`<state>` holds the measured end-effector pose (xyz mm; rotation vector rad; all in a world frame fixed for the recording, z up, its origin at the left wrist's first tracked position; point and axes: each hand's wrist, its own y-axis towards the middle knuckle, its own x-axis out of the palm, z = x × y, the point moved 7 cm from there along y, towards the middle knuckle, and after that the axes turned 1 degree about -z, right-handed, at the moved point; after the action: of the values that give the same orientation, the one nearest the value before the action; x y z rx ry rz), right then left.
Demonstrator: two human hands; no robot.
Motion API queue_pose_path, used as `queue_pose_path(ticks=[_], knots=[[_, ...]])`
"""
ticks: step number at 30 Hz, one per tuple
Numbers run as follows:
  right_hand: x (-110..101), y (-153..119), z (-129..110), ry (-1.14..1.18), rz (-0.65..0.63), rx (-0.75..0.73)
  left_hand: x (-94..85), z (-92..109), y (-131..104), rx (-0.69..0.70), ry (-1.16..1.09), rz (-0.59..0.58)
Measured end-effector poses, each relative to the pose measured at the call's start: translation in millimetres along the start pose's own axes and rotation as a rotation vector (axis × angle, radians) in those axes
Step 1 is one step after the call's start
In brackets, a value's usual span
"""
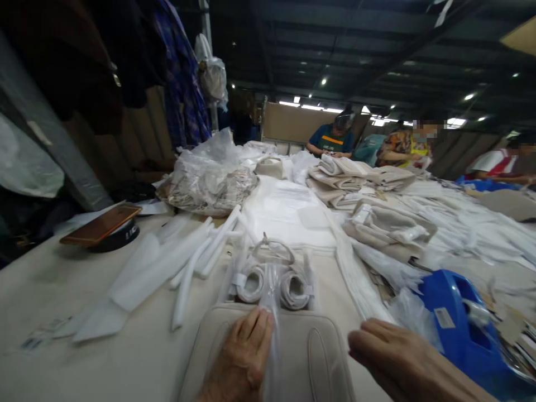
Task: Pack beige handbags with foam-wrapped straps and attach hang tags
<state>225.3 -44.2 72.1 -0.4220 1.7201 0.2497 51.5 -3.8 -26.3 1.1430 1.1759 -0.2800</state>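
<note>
A beige bag (pixel 293 346) lies flat before me, with two rolled, wrapped straps (pixel 253 283) and a small looped handle (pixel 276 245) at its far end. Down its middle runs a clear plastic strip (pixel 273 335). My left hand (pixel 243 352) rests on the bag, its fingers close together and bent over the strip near the bag's top edge. To the right of the bag, apart from it, my right hand (pixel 389 352) is raised and curled closed. Whatever is between its fingers, if anything, is hidden.
White foam tubes (pixel 192 273) and sheets lie left, near a phone (pixel 103 223) on a black round object. A plastic-wrapped bundle (pixel 209 178) and white sheets (pixel 288 212) stand beyond. At right are a blue tape dispenser (pixel 460 324) and beige bags (pixel 385 223). Several people work behind.
</note>
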Motion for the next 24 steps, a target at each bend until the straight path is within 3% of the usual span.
queue_pose_path(ticks=[4,8,12,17,20,24], knots=[[1.7,81.1,-37.7,-0.127,-0.176,-0.247,-1.0,1.7,1.7,-0.011,0.0,-0.017],[24.3,135.0,-38.4,-0.291,-0.255,-0.387,-2.4,-1.2,2.5,-0.068,-0.029,0.128],[42.2,165.4,-35.3,-0.351,-0.353,-0.424,2.6,-2.0,0.7,-0.102,-0.033,0.222],[54.2,181.4,-28.7,-0.314,-0.51,-0.278,-3.0,-3.7,5.4,-0.102,-0.009,0.277],[54.7,191.9,-17.3,-0.319,-0.492,-0.126,-7.9,-6.9,7.1,-0.121,-0.025,0.331],[47.6,207.9,6.7,-0.309,-0.432,0.08,-4.1,-5.0,6.1,-0.087,-0.01,0.273]])
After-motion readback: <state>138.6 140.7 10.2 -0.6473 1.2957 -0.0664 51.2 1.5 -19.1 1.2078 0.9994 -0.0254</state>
